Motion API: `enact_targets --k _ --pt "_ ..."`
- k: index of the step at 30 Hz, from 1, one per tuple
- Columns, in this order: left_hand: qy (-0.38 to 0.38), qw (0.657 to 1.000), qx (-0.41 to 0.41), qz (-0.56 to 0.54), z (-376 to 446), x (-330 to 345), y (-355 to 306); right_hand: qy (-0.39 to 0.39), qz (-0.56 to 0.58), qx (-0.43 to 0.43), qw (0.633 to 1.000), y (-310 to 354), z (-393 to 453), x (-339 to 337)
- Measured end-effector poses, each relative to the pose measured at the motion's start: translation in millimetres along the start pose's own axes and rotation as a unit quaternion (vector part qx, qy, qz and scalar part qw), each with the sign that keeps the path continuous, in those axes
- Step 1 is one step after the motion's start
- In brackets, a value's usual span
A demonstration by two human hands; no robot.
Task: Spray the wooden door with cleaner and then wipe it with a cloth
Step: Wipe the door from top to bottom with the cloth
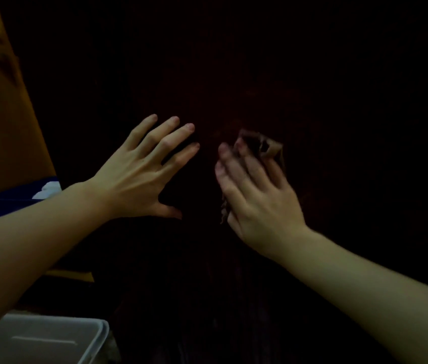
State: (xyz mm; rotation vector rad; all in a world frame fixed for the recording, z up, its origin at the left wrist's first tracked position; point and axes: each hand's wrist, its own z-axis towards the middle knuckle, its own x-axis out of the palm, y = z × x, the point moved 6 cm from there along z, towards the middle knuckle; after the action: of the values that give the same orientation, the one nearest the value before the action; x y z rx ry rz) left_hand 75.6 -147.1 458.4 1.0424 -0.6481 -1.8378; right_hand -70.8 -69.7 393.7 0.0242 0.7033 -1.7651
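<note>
The dark wooden door [286, 74] fills most of the dim head view. My left hand [139, 174] lies flat against it with its fingers spread and straight. Just to its right, my right hand [254, 195] presses a brownish cloth [265, 145] onto the door with straight fingers. The cloth shows above the fingertips and below the thumb side. The right hand is slightly blurred. No spray bottle is in view.
A yellow-orange wall [3, 114] stands at the left. Below it sits a blue object with something white [47, 190] on it. A light grey plastic bin [50, 340] lies at the bottom left, under my left forearm.
</note>
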Motion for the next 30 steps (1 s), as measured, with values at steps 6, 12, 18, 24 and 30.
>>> enact_targets --k 6,12,18,24,30 --pt "-0.008 1.0 0.0 -0.003 12.2 -0.4 -22.0 0.073 -0.018 -0.12 0.99 14.9 -46.9 18.5" --pt "-0.029 0.999 0.033 -0.013 28.9 -0.8 -47.9 -0.012 -0.012 0.012 1.0 -43.1 -9.7 -15.8" --pt "-0.028 0.998 0.046 -0.014 35.6 -3.5 -54.8 0.078 -0.019 -0.069 0.994 -21.1 -87.1 13.5" --pt "-0.055 0.995 0.086 -0.012 57.1 -8.0 -75.5 0.006 -0.033 0.017 0.999 -70.8 -35.7 -21.9" --pt "-0.07 0.994 0.086 -0.013 67.0 -9.1 -82.0 0.004 -0.019 0.015 1.0 -69.4 -93.2 -5.1"
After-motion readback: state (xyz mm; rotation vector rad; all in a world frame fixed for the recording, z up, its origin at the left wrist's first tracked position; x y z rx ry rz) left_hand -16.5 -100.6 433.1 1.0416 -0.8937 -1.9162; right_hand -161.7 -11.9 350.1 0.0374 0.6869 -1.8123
